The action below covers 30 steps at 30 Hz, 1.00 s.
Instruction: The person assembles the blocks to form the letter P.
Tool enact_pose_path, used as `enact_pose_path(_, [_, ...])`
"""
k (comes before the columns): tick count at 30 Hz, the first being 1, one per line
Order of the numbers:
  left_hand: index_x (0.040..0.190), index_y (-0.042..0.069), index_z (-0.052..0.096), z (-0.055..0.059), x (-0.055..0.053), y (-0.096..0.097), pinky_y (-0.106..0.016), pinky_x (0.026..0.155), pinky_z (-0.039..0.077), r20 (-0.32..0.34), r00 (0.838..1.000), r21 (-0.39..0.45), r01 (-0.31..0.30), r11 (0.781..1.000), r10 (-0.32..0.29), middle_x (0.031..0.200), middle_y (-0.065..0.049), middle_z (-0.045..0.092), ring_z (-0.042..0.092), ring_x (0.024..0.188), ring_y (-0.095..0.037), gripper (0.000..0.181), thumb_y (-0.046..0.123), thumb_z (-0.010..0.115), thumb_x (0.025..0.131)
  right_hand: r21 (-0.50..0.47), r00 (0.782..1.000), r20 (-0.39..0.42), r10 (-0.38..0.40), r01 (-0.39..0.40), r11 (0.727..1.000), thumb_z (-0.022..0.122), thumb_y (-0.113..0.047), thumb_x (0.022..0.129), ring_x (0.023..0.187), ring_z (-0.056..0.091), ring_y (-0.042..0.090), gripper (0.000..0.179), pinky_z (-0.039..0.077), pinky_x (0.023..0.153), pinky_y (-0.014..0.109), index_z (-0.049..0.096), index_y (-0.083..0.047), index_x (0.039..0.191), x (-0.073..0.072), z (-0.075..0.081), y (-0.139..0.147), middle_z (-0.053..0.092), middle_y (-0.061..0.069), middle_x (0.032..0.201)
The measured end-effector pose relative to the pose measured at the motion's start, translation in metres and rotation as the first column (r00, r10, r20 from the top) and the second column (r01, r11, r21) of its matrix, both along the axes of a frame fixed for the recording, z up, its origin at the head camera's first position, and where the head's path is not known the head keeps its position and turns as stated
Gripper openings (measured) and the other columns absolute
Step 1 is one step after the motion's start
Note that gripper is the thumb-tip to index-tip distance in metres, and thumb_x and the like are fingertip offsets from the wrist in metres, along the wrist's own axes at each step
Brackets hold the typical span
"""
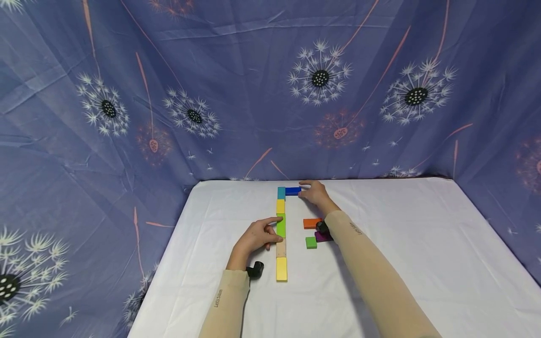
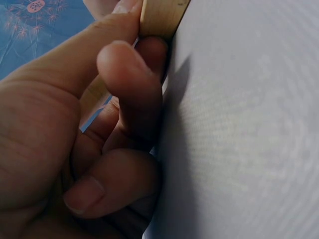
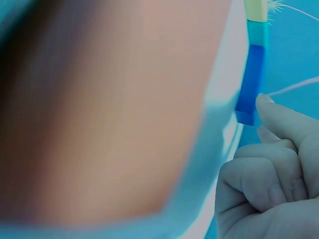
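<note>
A straight row of blocks runs away from me: yellow [image 1: 281, 270], plain wood [image 1: 281, 249], light green [image 1: 281, 229], yellow [image 1: 281, 206] and light blue [image 1: 281, 193]. From the light blue one, a dark blue block [image 1: 292, 191] [image 3: 250, 82] extends rightward. My left hand [image 1: 257, 235] touches the row from the left, index finger at the light green block, thumb near its joint with the wood one; its other fingers are bent in the left wrist view. At the dark blue block's right end is my right hand [image 1: 317, 193] [image 3: 279, 169], a fingertip right at the block.
Right of the row lie an orange block [image 1: 312, 224], a purple block [image 1: 323, 236] partly hidden by the right wrist's black camera [image 1: 322, 227], and a small green block [image 1: 311, 242]. A white cloth [image 1: 203, 225] covers the table. Behind hangs a blue dandelion-print curtain [image 1: 253, 94].
</note>
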<state>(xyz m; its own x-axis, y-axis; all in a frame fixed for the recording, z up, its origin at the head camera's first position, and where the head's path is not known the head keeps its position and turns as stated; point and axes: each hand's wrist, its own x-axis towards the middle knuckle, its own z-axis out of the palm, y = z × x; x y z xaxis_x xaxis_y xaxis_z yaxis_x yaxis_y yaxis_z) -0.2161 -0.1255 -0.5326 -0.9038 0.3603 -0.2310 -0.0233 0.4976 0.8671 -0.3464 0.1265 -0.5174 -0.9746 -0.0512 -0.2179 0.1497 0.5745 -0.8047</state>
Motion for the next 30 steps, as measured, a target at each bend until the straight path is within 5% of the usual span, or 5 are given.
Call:
enact_pose_path(5, [0.152,0.026,0.060,0.002,0.000,0.001,-0.030,0.076,0.052,0.007,1.000,-0.007,0.007,1.000,-0.007,0.081,-0.002,0.072,0.059,0.052,-0.014,0.070,0.024,0.088,0.088,-0.018,0.999,-0.034,0.017,-0.017,1.000,0.071,-0.022,0.102,0.119,0.060,0.032,0.049,0.053,0.096,0.045,0.062,-0.014,0.150,0.005,0.014,0.009,0.050,0.019,0.161])
enact_pose_path(10, [0.152,0.026,0.060,0.003,0.000,0.001,-0.031,0.077,0.052,0.008,1.000,-0.020,0.000,1.000,0.000,0.081,-0.002,0.073,0.060,0.052,-0.015,0.070,0.024,0.088,0.088,-0.072,0.999,-0.049,0.004,-0.007,0.997,0.072,-0.026,0.102,0.079,0.047,0.022,0.051,0.042,0.067,0.036,0.061,-0.017,0.151,0.011,0.025,0.023,0.065,0.024,0.136])
enact_pose_path(21, [0.153,0.024,0.059,0.002,0.002,0.000,-0.031,0.073,0.051,0.000,1.000,-0.004,0.009,1.000,-0.009,0.079,-0.002,0.071,0.059,0.051,-0.014,0.071,0.021,0.087,0.088,-0.201,0.996,-0.021,-0.083,0.077,0.977,0.076,-0.032,0.099,0.086,0.046,0.022,0.055,0.040,0.072,0.036,0.060,-0.027,0.152,0.046,0.033,0.048,0.053,0.021,0.154])
enact_pose_path(25, [0.154,0.023,0.058,0.002,0.002,0.001,-0.030,0.071,0.050,0.004,1.000,-0.002,0.013,1.000,-0.013,0.080,-0.002,0.071,0.059,0.051,-0.014,0.071,0.021,0.087,0.088,-0.220,0.994,-0.030,-0.105,0.095,0.971,0.078,-0.033,0.098,0.075,0.043,0.024,0.055,0.038,0.069,0.036,0.061,-0.027,0.151,0.058,0.034,0.052,0.063,0.014,0.107])
enact_pose_path(30, [0.153,0.024,0.059,0.002,0.001,0.001,-0.031,0.072,0.050,0.008,1.000,-0.007,0.008,1.000,-0.008,0.082,-0.002,0.072,0.060,0.052,-0.014,0.071,0.023,0.088,0.088,-0.225,0.992,-0.052,-0.112,0.097,0.970,0.079,-0.035,0.098,0.055,0.035,0.018,0.055,0.033,0.055,0.030,0.062,-0.030,0.150,0.072,0.033,0.056,0.043,-0.002,0.064])
